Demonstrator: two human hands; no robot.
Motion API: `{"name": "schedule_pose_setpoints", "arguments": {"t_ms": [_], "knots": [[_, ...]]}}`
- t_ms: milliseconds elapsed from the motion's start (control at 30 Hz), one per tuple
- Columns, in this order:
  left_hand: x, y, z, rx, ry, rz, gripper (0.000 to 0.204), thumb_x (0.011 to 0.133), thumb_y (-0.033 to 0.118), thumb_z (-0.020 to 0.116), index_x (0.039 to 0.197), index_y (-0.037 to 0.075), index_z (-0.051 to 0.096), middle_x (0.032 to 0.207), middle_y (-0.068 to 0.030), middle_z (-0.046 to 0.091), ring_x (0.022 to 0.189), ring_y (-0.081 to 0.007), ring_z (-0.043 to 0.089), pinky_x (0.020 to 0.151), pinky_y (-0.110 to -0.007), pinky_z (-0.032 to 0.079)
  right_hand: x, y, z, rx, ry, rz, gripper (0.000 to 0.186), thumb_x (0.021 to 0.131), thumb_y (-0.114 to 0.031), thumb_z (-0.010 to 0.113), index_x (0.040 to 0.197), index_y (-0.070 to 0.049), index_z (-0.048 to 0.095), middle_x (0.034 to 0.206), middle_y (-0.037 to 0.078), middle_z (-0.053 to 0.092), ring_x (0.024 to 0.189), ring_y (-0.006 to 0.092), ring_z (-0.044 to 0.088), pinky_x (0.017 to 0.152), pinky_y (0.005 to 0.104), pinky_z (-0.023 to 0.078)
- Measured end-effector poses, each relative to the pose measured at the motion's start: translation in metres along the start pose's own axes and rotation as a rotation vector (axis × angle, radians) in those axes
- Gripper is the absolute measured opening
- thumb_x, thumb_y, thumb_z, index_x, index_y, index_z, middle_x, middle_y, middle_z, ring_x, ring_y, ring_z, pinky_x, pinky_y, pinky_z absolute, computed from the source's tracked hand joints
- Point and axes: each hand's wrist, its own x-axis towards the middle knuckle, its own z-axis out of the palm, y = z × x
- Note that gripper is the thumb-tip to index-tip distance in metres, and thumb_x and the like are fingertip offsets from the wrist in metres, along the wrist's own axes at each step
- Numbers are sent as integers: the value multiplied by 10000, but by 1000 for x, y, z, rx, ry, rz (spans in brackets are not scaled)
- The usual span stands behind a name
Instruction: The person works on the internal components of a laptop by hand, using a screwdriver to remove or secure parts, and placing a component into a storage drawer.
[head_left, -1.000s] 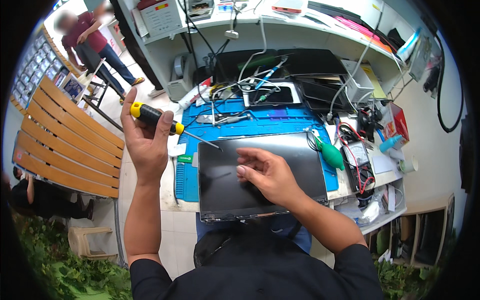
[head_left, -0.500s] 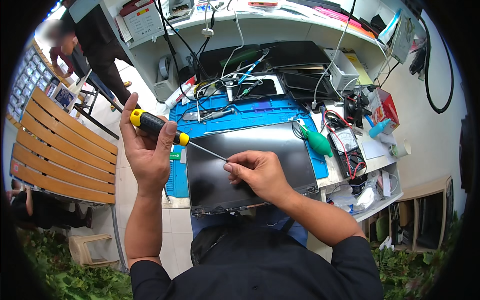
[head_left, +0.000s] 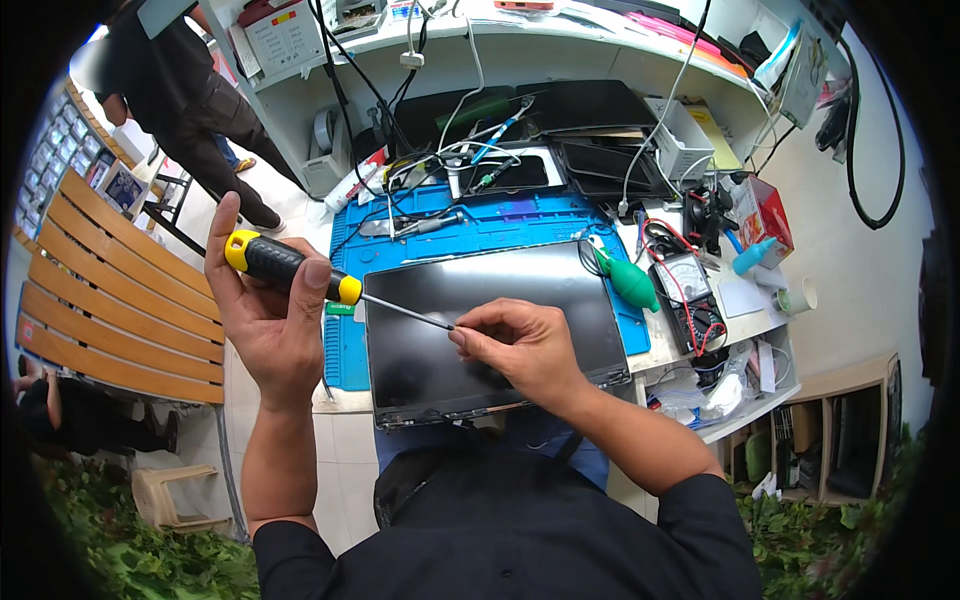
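A screwdriver (head_left: 285,268) with a black and yellow handle lies across my left hand (head_left: 268,330), its handle gripped between thumb and fingers while the index finger points up. Its thin metal shaft slopes down to the right. At the tip, the thumb and fingers of my right hand (head_left: 518,345) are pinched together; whether a small screw sits between them is hidden. Below both hands a dark laptop screen panel (head_left: 430,370) rests at the bench's front edge, its lower edge showing bare strips and hinge parts. Under the panel spreads a blue repair mat (head_left: 348,350).
Right of the panel are a green air blower (head_left: 632,284), a multimeter (head_left: 688,290) with red leads, a light-blue bottle (head_left: 753,256) and an open drawer (head_left: 740,400). Tangled cables, tools and phone parts fill the mat's far side. A person in dark clothes (head_left: 190,100) stands beyond a slatted bench (head_left: 120,290).
My left hand and the screwdriver handle have shifted slightly left. The right hand stays pinched at the tip. The standing person at upper left has moved nearer the bench.
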Motion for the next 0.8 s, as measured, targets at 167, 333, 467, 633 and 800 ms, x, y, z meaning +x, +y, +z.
{"name": "schedule_pose_setpoints", "arguments": {"t_ms": [167, 333, 467, 633, 800], "knots": [[-1, 8, -1, -30, -8, 14, 756, 1107, 120, 688, 1720, 83, 247, 1037, -120, 685, 992, -140, 683, 996, -294, 545, -7, 1, 1, 72, -14, -128, 123, 958, 8, 845, 1079, 25, 827, 1020, 88, 811, 909, 114, 772, 824, 256, 662], [-2, 8, -5, -65, 14, 30, 744, 1117, 129, 668, 1723, 88, 238, 1039, -128, 693, 968, -154, 691, 958, -309, 565, -13, 3, 3, 261, -10, -114, 143, 960, 35, 830, 1101, 16, 817, 1091, 101, 799, 983, 145, 774, 883, 279, 679], [-3, 7, -3, -91, 29, 16, 743, 1115, 129, 667, 1721, 91, 238, 1040, -133, 696, 952, -160, 698, 938, -327, 584, -14, 5, 3, 352, -25, -86, 163, 960, 41, 828, 1120, 21, 805, 1085, 114, 798, 974, 164, 782, 878, 291, 676], [-10, 4, 1, -103, 56, 8, 721, 1117, 138, 669, 1708, 91, 259, 1045, -139, 700, 932, -161, 700, 922, -335, 594, -16, 4, 4, 390, -25, -78, 162, 961, 22, 835, 1119, 21, 797, 1062, 126, 808, 951, 183, 794, 857, 304, 672], [-15, 4, 2, -161, 131, 1, 702, 1120, 154, 669, 1699, 97, 276, 1041, -142, 701, 923, -172, 700, 918, -342, 602, -14, 8, 4, 487, -31, -60, 158, 970, 13, 826, 1122, 20, 783, 1043, 146, 813, 967, 219, 814, 863, 336, 689]]}}
